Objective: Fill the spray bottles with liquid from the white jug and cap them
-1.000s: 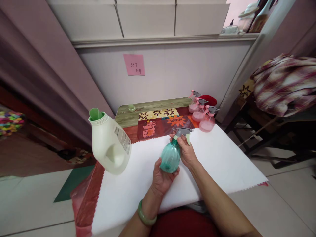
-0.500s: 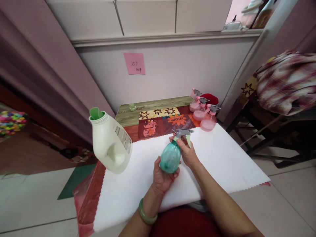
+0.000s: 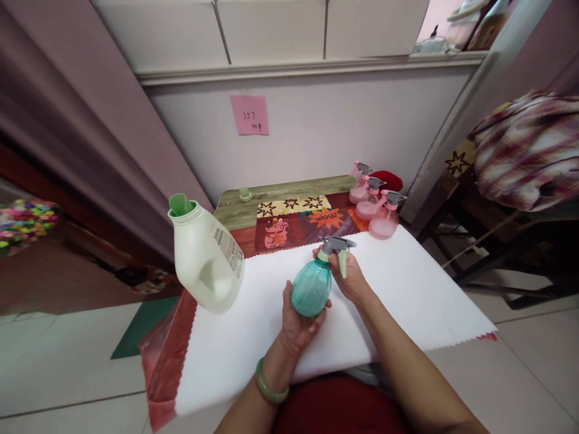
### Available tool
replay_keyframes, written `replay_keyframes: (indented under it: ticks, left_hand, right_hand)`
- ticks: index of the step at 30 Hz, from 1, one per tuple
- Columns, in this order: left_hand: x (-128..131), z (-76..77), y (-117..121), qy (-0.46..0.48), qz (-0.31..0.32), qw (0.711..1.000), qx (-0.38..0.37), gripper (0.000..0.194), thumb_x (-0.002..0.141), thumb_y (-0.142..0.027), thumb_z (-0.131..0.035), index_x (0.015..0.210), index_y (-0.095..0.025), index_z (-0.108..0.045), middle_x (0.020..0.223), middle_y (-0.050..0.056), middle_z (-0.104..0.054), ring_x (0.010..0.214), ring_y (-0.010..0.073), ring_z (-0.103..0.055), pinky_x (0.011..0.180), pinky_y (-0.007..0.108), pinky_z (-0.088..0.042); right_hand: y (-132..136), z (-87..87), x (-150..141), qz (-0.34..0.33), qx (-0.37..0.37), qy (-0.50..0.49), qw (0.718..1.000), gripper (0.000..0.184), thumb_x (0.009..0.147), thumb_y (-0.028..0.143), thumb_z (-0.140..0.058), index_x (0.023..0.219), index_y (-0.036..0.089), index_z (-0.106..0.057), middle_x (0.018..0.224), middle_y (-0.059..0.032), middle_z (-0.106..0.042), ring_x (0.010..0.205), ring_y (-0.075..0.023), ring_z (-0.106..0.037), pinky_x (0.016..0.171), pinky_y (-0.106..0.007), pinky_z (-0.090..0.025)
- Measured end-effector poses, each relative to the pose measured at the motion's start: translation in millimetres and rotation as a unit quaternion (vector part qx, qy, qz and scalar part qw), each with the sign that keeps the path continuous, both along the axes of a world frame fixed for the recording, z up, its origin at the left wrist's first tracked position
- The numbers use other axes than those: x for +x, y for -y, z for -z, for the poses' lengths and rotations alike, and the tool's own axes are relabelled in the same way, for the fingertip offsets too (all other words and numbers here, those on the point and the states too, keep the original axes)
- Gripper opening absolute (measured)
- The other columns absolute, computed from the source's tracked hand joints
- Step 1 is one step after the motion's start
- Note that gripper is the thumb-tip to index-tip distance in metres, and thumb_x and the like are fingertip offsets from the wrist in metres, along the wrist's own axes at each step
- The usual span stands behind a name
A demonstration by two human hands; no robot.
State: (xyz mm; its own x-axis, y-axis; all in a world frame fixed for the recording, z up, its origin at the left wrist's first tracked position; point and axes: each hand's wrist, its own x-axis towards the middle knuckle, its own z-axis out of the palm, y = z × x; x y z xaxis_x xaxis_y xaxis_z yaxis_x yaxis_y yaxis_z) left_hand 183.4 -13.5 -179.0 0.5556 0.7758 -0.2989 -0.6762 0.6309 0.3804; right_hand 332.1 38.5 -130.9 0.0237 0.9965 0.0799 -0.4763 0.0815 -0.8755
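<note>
1. A pale wall (image 3: 316,132) backs the table, with a purple curtain (image 3: 149,138) at left.
2. A white cloth (image 3: 416,295) lies over the patterned table cover (image 3: 301,232).
3. The green spray bottle (image 3: 311,290) tilts above the cloth, between both hands.
4. The left hand (image 3: 298,325), half-open, cups its base.
5. The right hand (image 3: 351,280) grasps its neck, fingers curled beside the trigger (image 3: 343,263).

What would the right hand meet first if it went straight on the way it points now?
The teal spray bottle: the right hand appears to touch it at the neck. Beyond the bottle, depth is too unclear to say.
</note>
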Motion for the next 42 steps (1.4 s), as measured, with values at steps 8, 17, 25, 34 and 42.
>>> replay_keyframes:
  ticks: [8,17,25,34,42]
  left_hand:
    - [1.0,-2.4,-0.4,-0.007,0.004,1.000,0.003,0.083,0.083,-0.084,-0.047,0.100,-0.006,-0.070,0.079,0.019,-0.075,0.039,0.0121,-0.054,0.030,0.020,-0.029]
    - [0.8,0.8,-0.9,-0.012,0.013,1.000,-0.011,0.084,0.081,-0.086,-0.047,0.097,-0.006,-0.070,0.076,0.017,-0.075,0.040,0.0125,-0.056,0.030,0.019,-0.032]
    - [-1.5,-2.0,-2.2,-0.017,0.035,0.999,-0.024,0.091,0.083,-0.088,-0.039,0.101,-0.004,-0.069,0.077,0.020,-0.075,0.040,0.0139,-0.059,0.030,0.020,-0.034]
    - [0.0,-1.8,-1.7,-0.043,0.026,0.998,-0.041,0.090,0.078,-0.091,-0.046,0.094,-0.005,-0.069,0.075,0.017,-0.074,0.039,0.0116,-0.055,0.030,0.020,-0.035]
    - [10.9,-3.3,4.3,-0.116,-0.073,0.990,0.019,0.075,0.080,-0.083,-0.054,0.100,-0.012,-0.068,0.077,0.012,-0.072,0.050,0.0133,-0.058,0.035,0.019,-0.032]
  right_hand:
    - [1.0,0.4,1.2,0.001,0.008,0.014,1.000,0.043,0.078,0.058,-0.079,0.104,0.023,-0.073,0.094,-0.0031,-0.077,0.100,-0.0259,-0.070,0.093,-0.041,-0.053]
    - [-3.4,16.7,7.7,-0.011,0.048,0.074,0.996,0.038,0.089,0.056,-0.070,0.109,0.023,-0.073,0.101,-0.0046,-0.076,0.104,-0.0256,-0.070,0.094,-0.041,-0.055]
    - [-1.6,12.8,11.5,-0.059,0.080,0.064,0.993,0.036,0.092,0.055,-0.069,0.110,0.024,-0.070,0.102,-0.0066,-0.077,0.104,-0.0265,-0.072,0.094,-0.043,-0.056]
    - [-0.7,22.3,2.6,-0.004,0.062,0.077,0.995,0.039,0.097,0.057,-0.060,0.115,0.023,-0.066,0.108,-0.0069,-0.078,0.098,-0.0239,-0.072,0.087,-0.037,-0.056]
    - [1.2,22.0,-1.9,0.040,0.036,0.077,0.996,0.042,0.094,0.059,-0.062,0.113,0.022,-0.066,0.105,-0.0087,-0.079,0.093,-0.0240,-0.073,0.080,-0.036,-0.056]
